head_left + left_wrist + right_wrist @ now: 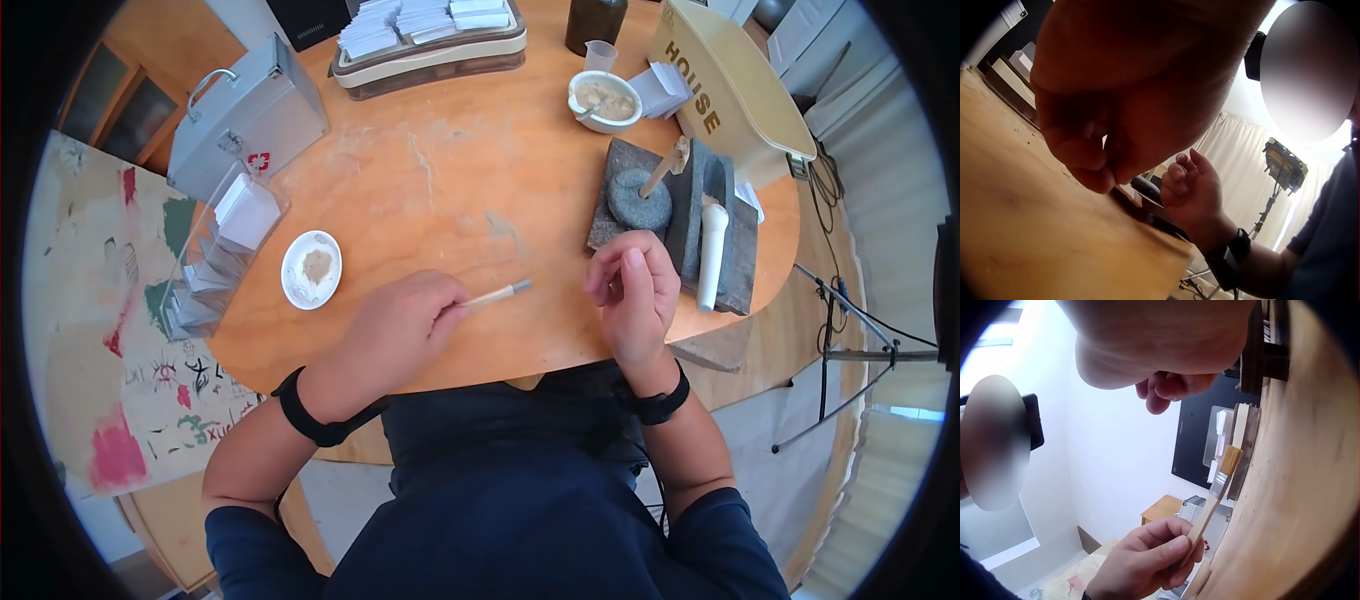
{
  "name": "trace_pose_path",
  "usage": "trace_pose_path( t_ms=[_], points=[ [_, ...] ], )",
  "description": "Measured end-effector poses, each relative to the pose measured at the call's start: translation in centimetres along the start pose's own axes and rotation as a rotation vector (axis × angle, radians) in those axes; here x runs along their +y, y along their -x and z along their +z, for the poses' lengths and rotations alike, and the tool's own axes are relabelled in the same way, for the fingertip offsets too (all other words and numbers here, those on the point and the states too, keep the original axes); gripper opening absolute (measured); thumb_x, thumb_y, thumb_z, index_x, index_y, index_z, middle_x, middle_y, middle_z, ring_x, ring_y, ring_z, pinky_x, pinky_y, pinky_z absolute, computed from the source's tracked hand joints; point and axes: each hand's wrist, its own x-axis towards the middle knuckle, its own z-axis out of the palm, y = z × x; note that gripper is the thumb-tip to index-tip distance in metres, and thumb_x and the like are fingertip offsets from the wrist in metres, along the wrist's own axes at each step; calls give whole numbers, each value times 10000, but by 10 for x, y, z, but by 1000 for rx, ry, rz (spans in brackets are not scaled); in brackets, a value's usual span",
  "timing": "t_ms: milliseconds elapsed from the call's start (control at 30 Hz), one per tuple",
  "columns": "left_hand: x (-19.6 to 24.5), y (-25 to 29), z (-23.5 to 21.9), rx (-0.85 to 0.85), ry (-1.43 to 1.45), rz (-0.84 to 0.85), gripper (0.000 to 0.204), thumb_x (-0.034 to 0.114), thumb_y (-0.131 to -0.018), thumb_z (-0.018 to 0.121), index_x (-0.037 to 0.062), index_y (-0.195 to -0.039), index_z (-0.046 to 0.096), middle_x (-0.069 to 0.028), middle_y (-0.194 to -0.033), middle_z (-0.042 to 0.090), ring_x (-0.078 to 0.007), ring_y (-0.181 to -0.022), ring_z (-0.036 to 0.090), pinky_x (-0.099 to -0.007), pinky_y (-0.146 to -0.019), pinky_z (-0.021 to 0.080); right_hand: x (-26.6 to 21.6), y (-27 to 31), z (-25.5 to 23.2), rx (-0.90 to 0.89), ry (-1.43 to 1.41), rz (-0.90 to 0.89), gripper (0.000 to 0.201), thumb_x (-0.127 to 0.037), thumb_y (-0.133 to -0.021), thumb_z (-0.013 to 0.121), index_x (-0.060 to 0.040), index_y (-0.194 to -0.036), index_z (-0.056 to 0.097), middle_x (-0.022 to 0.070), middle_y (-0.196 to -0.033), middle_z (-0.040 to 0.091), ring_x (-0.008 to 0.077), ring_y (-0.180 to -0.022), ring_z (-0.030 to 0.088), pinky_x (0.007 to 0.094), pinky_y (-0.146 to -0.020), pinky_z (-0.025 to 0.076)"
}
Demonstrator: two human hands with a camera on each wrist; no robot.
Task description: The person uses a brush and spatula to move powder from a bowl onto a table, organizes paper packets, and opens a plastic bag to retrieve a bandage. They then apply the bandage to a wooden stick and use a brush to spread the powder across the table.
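Note:
A small flat brush with a pale wooden handle (492, 298) and tan bristles is pinched between the thumb and fingers of the left hand (405, 325). In the right wrist view the brush (1210, 503) tilts upward from the left hand (1147, 556), bristles at the top. The right hand (637, 295) is raised near the table's front edge, fingers bent and holding nothing; in the left wrist view the right hand (1194, 194) shows its curled fingers. Left of the left hand sits a white dish (312, 270) with some beige powder.
At the right are a stone mortar block (690, 220), a round grindstone (640, 200), a white pestle (712, 258), a bowl of powder (604, 101) and a cream bin (735, 75). A metal case (248, 118) and an envelope rack (222, 262) stand left; a card tray (430, 55) is behind.

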Motion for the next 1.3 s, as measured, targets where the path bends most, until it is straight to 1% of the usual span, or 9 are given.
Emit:
trace_pose_path(
  t_ms=[267,333,467,533,667,733,967,1133,1300],
  points=[
    [-1,-5,4,-106,-19,21,72,86,-837,627,28,-878,620,-124,-800,580,-307,-739,583,-372,-640,461,24,3,-15,-21,5,21,189,-166,-977,454,-28,-894,553,27,-704,571,49,-583,450,195,-542,370],
    [-11,-11,8,61,-133,-28,72,87,-833,634,23,-863,625,-131,-795,577,-303,-734,581,-370,-638,458,25,4,-15,-43,39,7,192,-171,-973,460,-27,-889,555,26,-704,575,48,-583,454,195,-543,373],
    [-7,-19,-3,118,-78,-103,95,112,-828,629,19,-849,623,-145,-796,584,-339,-752,583,-404,-653,465,24,4,-15,-30,50,-20,186,-164,-962,470,-24,-880,560,22,-707,583,51,-578,458,202,-536,378],
    [0,-19,-6,-10,60,-77,92,83,-834,638,1,-872,623,-145,-800,586,-296,-715,578,-364,-631,454,25,4,-16,-7,37,-34,181,-160,-959,471,-24,-881,561,20,-706,584,53,-575,458,205,-533,378],
    [-6,-23,3,18,-66,-55,91,72,-837,639,-6,-882,629,-125,-778,576,-256,-674,556,-336,-606,442,27,4,-17,-47,78,-76,166,-144,-952,480,-22,-872,561,20,-703,582,60,-574,463,209,-532,377],
    [-14,-33,-1,242,-196,-131,88,92,-832,624,13,-868,641,-146,-786,585,-319,-723,585,-383,-640,466,25,4,-17,-47,96,-73,163,-139,-950,483,-23,-867,561,20,-701,581,61,-574,466,210,-531,377],
    [-4,-40,-6,-4,25,-119,95,85,-848,625,-2,-884,635,-146,-799,594,-278,-720,592,-350,-624,459,24,3,-18,-38,155,-90,171,-127,-951,486,-23,-839,563,24,-684,576,69,-570,477,217,-533,383],
    [-29,-55,-4,282,-236,-51,86,78,-837,636,-3,-865,633,-120,-753,572,-238,-676,563,-329,-611,444,21,4,-17,-46,184,-108,168,-109,-947,491,-19,-825,564,30,-682,579,78,-571,489,223,-535,392],
    [-7,-52,-2,57,6,-110,99,102,-844,621,7,-868,634,-157,-779,597,-305,-717,589,-371,-643,465,22,4,-17,-33,178,-92,149,-74,-937,486,-16,-824,564,37,-685,585,87,-568,497,231,-533,397]
  ],
)
